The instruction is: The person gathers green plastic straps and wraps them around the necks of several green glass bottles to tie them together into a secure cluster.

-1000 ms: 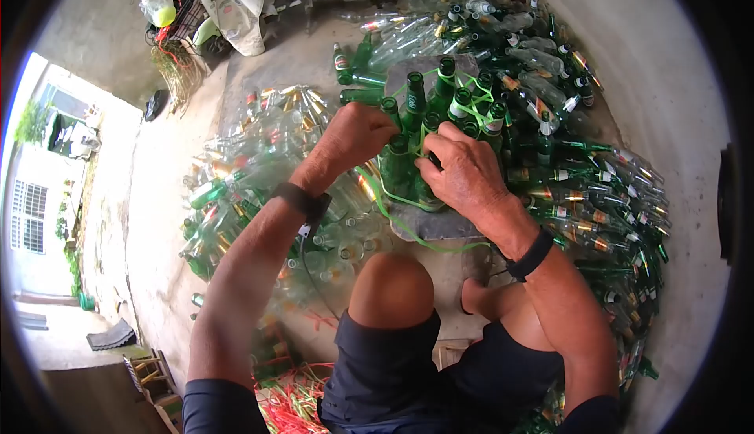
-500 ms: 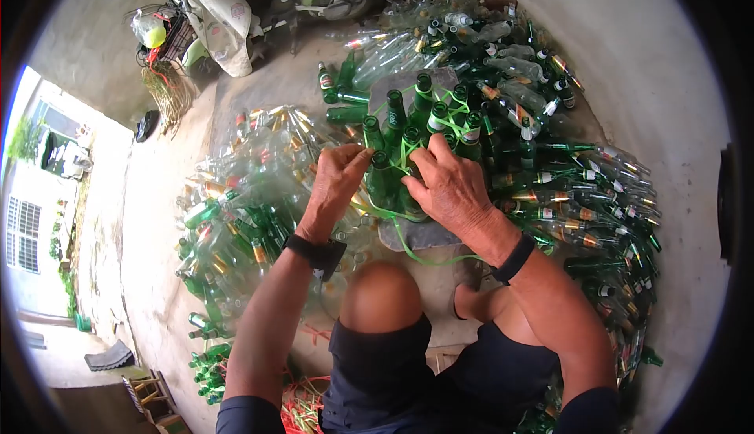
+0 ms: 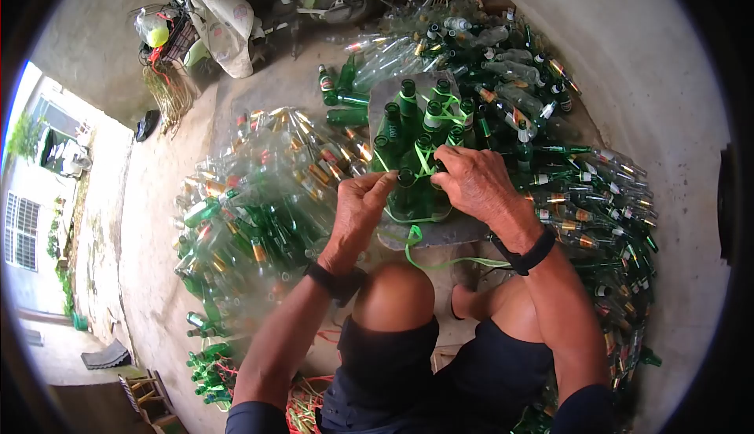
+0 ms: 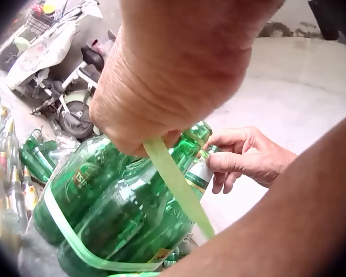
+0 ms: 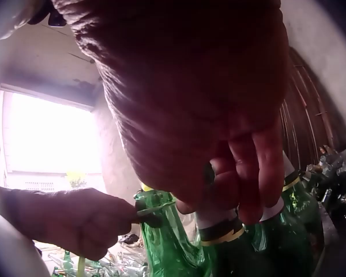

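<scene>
Green bottles stand upright in a cluster (image 3: 391, 126) on a grey slab (image 3: 463, 234). A light green strap (image 4: 75, 239) runs around their lower part, and more strap crosses between the necks. My left hand (image 3: 360, 212) pinches a strap end (image 4: 176, 187) by the near bottle's neck; the strap's tail hangs below that hand in the left wrist view. My right hand (image 3: 481, 186) has its fingers curled round a bottle neck at the cluster's near right side. In the right wrist view, labelled necks (image 5: 219, 231) sit under its fingers, with the contact partly hidden.
Loose clear and green bottles (image 3: 267, 175) lie in a heap on the left, and another heap (image 3: 581, 198) lies along the right wall. A scooter wheel (image 3: 343, 0) and a draped sack (image 3: 224, 25) are at the back. Red and green straps (image 3: 308, 402) lie by the leg.
My left hand has moved down and right toward the near bottle, bringing the strap along. My right hand has shifted slightly right and down. The loose strap below the cluster has changed shape.
</scene>
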A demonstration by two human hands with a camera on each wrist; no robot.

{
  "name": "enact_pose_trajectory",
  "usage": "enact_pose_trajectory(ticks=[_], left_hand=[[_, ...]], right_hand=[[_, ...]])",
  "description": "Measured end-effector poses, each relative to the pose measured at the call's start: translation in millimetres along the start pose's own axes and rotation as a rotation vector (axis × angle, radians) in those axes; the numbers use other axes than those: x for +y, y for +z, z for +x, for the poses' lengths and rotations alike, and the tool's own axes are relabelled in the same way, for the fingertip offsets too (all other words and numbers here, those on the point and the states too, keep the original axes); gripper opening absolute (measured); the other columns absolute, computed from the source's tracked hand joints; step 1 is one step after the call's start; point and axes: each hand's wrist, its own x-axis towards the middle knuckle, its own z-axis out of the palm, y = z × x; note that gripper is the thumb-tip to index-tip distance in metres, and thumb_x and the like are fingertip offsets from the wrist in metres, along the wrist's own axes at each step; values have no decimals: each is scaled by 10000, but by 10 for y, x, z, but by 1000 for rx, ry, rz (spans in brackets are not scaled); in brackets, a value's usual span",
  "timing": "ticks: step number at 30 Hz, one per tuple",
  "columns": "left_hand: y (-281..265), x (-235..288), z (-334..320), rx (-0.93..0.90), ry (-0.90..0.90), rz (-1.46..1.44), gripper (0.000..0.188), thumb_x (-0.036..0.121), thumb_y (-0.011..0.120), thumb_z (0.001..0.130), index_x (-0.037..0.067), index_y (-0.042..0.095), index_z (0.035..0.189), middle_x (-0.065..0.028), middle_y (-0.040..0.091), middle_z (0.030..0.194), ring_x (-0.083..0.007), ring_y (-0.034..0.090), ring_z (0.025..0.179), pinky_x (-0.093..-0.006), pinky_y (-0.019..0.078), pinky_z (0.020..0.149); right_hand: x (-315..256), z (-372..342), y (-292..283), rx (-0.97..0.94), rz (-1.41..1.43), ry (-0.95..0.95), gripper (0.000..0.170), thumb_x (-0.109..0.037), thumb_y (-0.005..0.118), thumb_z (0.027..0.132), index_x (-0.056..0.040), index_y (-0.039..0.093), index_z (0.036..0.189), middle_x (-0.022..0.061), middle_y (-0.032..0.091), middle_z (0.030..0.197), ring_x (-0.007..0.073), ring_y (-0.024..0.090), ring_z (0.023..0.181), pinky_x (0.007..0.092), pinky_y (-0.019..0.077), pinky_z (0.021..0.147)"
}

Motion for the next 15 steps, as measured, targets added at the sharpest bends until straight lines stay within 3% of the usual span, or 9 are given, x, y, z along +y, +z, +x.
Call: enact_pose_trajectory(ticks=[9,12,14,15], left_hand=[[398,-43,-68,-103,-12,-78,333,303,666,1033,74,698,794,125,407,604,6,306,521,-236,211,454],[382,-83,-62,-116,-61,-132,297,310,669,1030,60,744,888,132,416,617,9,313,526,-234,209,455],[343,-100,-49,-139,-38,-77,306,304,671,1029,16,772,1054,108,514,694,7,406,610,-219,304,516],[320,-119,-38,-136,-39,-81,306,304,671,1029,16,772,1054,108,514,694,7,406,610,-219,304,516]], right_hand=[[456,-39,-228,42,86,-22,325,-174,773,818,-115,713,1132,123,701,948,377,688,886,476,543,739],[429,-34,-271,-3,133,16,333,-161,771,819,-105,709,1142,126,679,954,385,675,883,479,535,747],[410,-36,-262,12,169,37,340,-146,775,815,-93,706,1144,133,659,965,391,664,890,480,528,757],[397,-33,-263,8,168,35,340,-146,775,815,-93,706,1144,133,659,965,391,664,890,480,528,757]])
